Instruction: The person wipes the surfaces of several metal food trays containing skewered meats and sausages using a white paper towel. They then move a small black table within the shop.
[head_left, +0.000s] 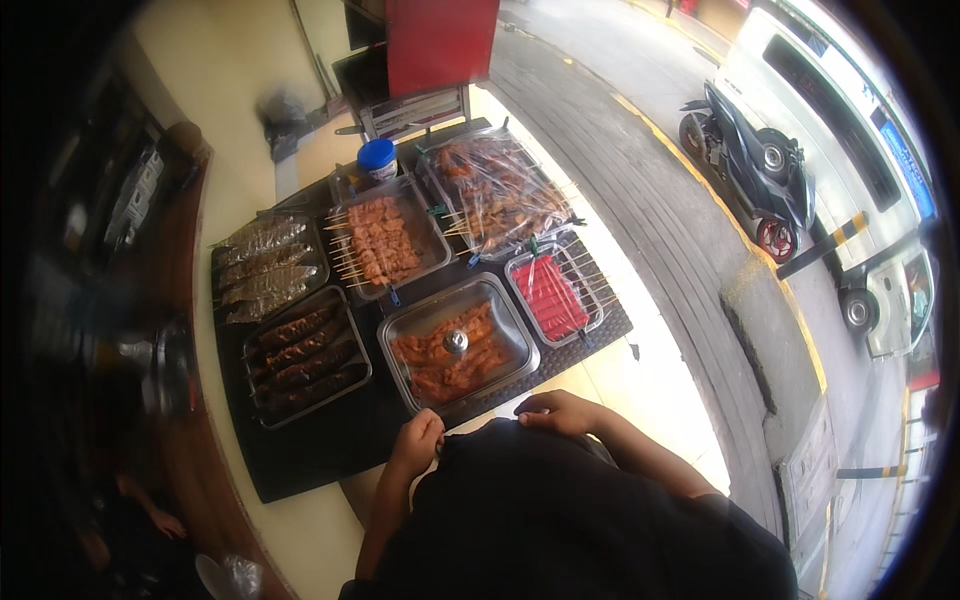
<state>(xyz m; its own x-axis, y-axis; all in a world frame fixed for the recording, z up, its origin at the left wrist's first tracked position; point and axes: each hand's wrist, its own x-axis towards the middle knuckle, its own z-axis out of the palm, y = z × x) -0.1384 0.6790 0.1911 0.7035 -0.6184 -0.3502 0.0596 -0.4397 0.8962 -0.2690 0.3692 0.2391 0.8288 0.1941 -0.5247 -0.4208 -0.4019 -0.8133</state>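
My left hand (421, 442) is curled at the left side of my black shirt (540, 517), close to the near edge of the table. Whether something small is in it cannot be made out. Bent fingers of my right hand (564, 414) rest against the shirt front; nothing held is visible. Just beyond both hands is a metal tray of marinated meat (442, 382) under a clear lid with a round knob (455, 342). Right of it, a smaller tray holds red skewered sausages (551, 296) under plastic film. To the left, a tray contains dark stuffed-looking pieces (304, 349), perhaps eggplant or fish.
Farther back are foil-like wrapped fish (266, 262), skewered meat (382, 244), film-covered skewers (502, 187) and a blue-lidded tub (377, 159). A red panel (442, 45) stands behind. A motorcycle (754, 165) and white van (832, 127) are rightward. Another person's hand (166, 523) shows lower left.
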